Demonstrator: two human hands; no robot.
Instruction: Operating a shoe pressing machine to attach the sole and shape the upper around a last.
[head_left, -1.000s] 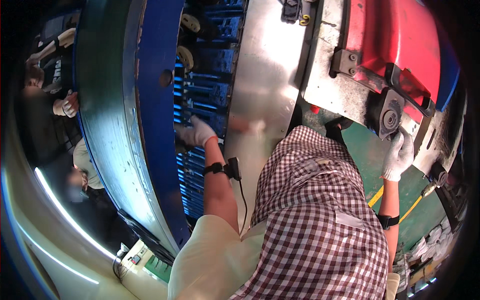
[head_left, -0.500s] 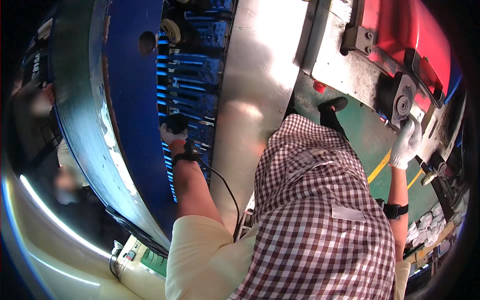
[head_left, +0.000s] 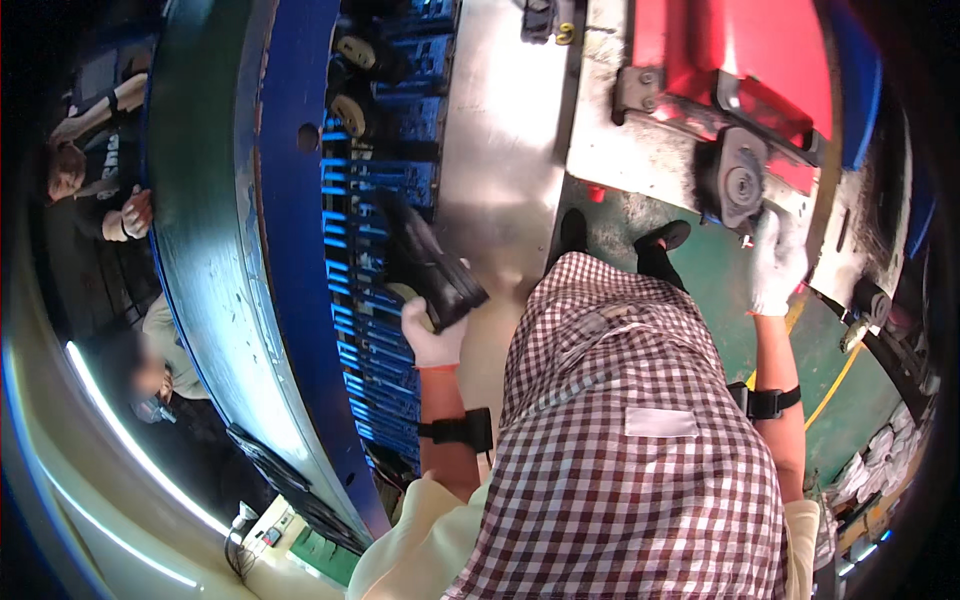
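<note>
Two gloved hands at work: left hand [head_left: 432, 338] clamped on dark shoe-like object [head_left: 432, 265], held over blue slotted conveyor rack [head_left: 375, 330] beside steel plate [head_left: 505, 150]. Right hand [head_left: 778, 262] rests against black round fitting [head_left: 738, 185] on red machine [head_left: 740, 50]; fingers seem loosely curled, grip unclear. Seated people at far left
</note>
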